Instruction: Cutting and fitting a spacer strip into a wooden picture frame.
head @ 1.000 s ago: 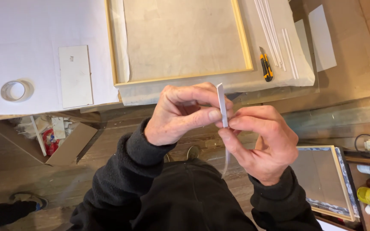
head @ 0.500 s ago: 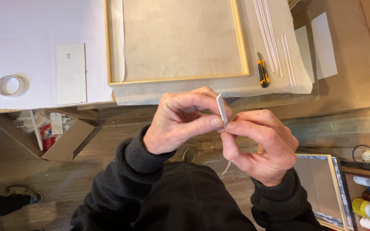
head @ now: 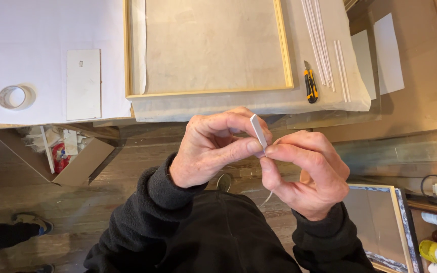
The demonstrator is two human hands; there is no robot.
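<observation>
Two hands pinch one thin white strip [head: 258,132] at frame centre: left hand [head: 213,149] grip clenched on it from 9 o'clock, right hand [head: 304,174] grip clenched on it from 3 o'clock. Table [head: 46,30] at 12 o'clock carries wooden frame [head: 127,50], yellow utility knife [head: 310,86], tape roll [head: 13,97].
</observation>
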